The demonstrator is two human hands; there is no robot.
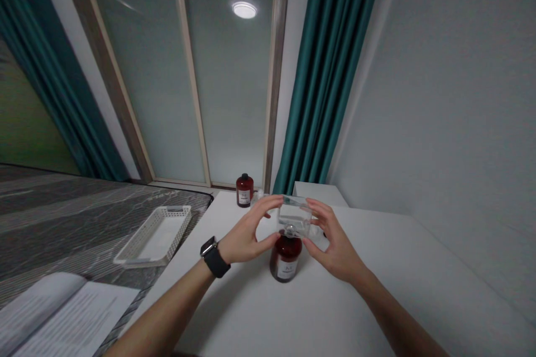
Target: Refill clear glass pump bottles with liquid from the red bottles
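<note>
A clear, see-through container [295,213] is held between my two hands, above the table. My left hand [249,234], with a dark watch on its wrist, grips its left side between thumb and fingers. On the opposite side, my right hand [335,240] holds it the same way. Just below and behind the container stands a dark red bottle [286,262] with a white label, upright on the white table [330,312]. The container overlaps the bottle's top, so I cannot tell whether they touch.
Farther back on the table stands a similar red bottle [244,191] with a black top. Small clear items behind my hands are partly hidden. To the left, a white basket [121,261] and an open book [96,312] lie on a grey patterned surface [92,206].
</note>
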